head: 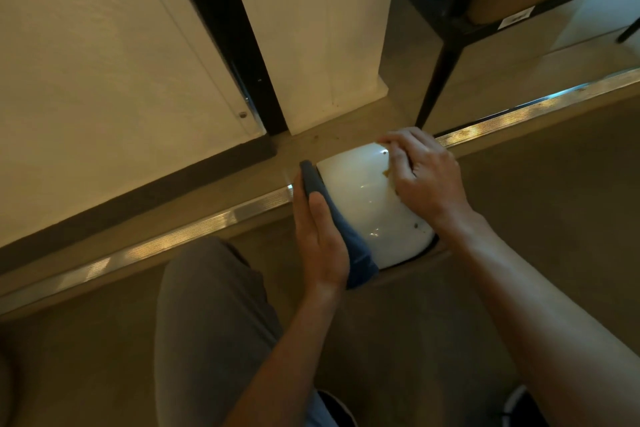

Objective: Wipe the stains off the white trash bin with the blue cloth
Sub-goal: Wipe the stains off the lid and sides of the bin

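Head view looks straight down on a white trash bin (367, 204) standing on a tan floor (554, 218), a little right of the frame's centre. Only its glossy domed top shows, with a few small dark specks and a brownish smear near the right edge.

On the bin's left side, the left hand (320, 236) presses a blue cloth (341, 229) against the wall of the bin. Its fingers lie straight along the cloth, flat rather than curled, and the cloth runs as a dark strip from the top left edge of the lid down to a bunched end at the lower left.

On the bin's right side, the right hand (424, 177) rests on the lid's edge with its fingers curled over the rim, gripping it.

A ribbed metal floor strip (194, 229) crosses the frame diagonally from lower left to upper right, passing behind the bin. White door panels (104, 62) fill the upper left, split by a black frame (235, 38). A black metal shelf leg (440, 80) stands in the upper right. A grey trouser leg (207, 322) shows at lower centre.
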